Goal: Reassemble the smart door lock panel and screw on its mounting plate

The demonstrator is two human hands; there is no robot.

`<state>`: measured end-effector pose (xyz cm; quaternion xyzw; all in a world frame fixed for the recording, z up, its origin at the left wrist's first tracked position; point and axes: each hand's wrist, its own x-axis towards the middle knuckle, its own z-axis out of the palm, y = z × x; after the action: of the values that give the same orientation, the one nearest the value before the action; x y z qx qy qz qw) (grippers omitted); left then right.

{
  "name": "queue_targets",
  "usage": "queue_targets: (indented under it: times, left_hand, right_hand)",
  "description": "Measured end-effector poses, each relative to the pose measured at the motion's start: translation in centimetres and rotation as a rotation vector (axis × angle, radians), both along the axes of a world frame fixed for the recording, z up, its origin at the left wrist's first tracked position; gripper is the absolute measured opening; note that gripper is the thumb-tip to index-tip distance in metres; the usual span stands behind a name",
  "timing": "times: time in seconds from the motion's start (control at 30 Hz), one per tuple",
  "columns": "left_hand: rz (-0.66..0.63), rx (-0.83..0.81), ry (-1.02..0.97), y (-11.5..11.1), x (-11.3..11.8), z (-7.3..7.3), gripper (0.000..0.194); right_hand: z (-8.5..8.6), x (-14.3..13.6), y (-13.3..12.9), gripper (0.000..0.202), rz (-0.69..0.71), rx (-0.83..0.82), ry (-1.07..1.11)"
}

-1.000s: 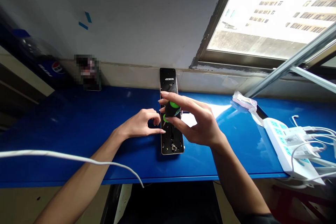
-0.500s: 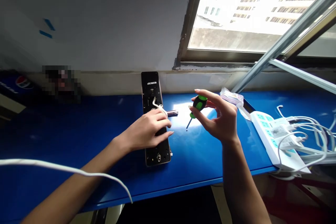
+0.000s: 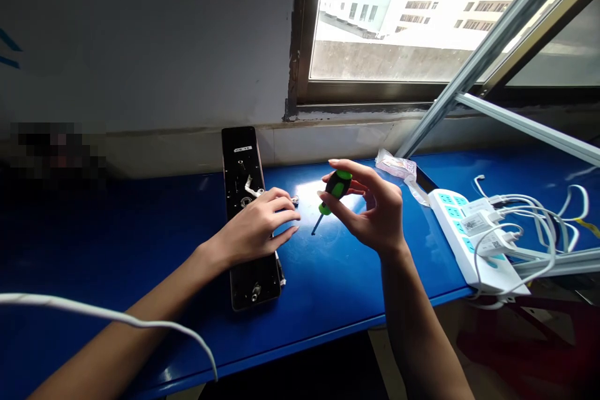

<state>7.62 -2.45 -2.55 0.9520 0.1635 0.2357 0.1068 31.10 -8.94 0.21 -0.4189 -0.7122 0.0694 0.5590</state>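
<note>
A small green-and-black screwdriver (image 3: 338,184) is pinched between the thumb and fingers of my right hand (image 3: 370,206). Its thin shaft slants down and left, tip above the table and touching nothing. My left hand (image 3: 262,225) lies across a long black panel (image 3: 255,269), thumb and fingers loosely spread. The panel looks like a door-lock plate, with a white label near its far end and metal posts. A white strip or cable (image 3: 250,186) emerges beyond my left knuckles. The round end of a metallic piece (image 3: 295,201) shows past those fingers; how it is attached is hidden.
On the blue table (image 3: 328,287) a white power strip (image 3: 454,244) with plugs and tangled white cables stands at right. A crumpled plastic packet (image 3: 396,165) lies behind it. A metal frame bar (image 3: 462,87) slants past the window. A white cable (image 3: 117,317) crosses over my left forearm.
The view has turned right, so everything appears farther left. Less of the metallic piece shows beyond my left fingers. My right hand keeps its pinch on the screwdriver.
</note>
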Motion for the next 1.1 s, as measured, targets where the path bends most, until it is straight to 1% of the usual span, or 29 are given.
queue_targets:
  times: [0.07,0.13,0.27,0.33,0.37,0.43,0.53,0.67,0.77,0.83,0.93,1.1]
  left_hand:
    - [0.031,-0.011,-0.065,-0.3,-1.0,-0.4,0.015]
    - [0.041,-0.001,-0.086,-0.6,-1.5,-0.8,0.014]
    - [0.015,0.038,-0.050,-0.8,-1.1,-1.0,0.014]
    - [0.008,0.057,-0.038,-0.7,-0.9,-1.0,0.014]
    - [0.009,0.064,-0.040,-0.6,-0.9,-0.9,0.014]
    - [0.021,0.067,-0.060,-0.5,-1.3,-0.8,0.016]
    - [0.066,0.037,-0.128,-0.5,-2.6,-0.8,0.021]
    - [0.153,0.011,-0.260,-0.9,-4.5,-1.3,0.026]
    - [0.228,0.054,-0.365,-1.3,-5.5,-1.9,0.029]
    - [0.273,0.077,-0.412,-1.6,-6.0,-2.4,0.030]
    - [0.307,0.074,-0.436,-1.8,-6.4,-2.9,0.031]
    - [0.333,0.096,-0.439,-2.0,-6.6,-3.4,0.023]
  right_hand:
    - [0.6,-0.1,0.3,0.050,0.023,-0.041,-0.054]
    - [0.6,-0.2,0.6,0.047,0.033,-0.060,-0.096]
    - [-0.5,-0.5,1.1,0.043,0.022,-0.063,-0.111]
    - [-0.6,-0.6,1.1,0.044,0.016,-0.062,-0.110]
    - [-0.4,-0.6,1.2,0.045,0.018,-0.059,-0.112]
    - [0.5,-0.9,1.3,0.048,0.032,-0.041,-0.115]
    - [2.7,-1.9,1.9,0.050,0.085,0.012,-0.083]
    - [5.7,-4.2,3.1,0.049,0.191,0.088,-0.065]
    - [7.0,-6.2,3.8,0.046,0.259,0.121,-0.059]
    - [7.1,-7.3,4.1,0.044,0.285,0.128,-0.045]
    - [6.7,-8.3,4.4,0.043,0.272,0.120,0.000]
    - [5.8,-8.8,5.0,0.047,0.254,0.120,0.043]
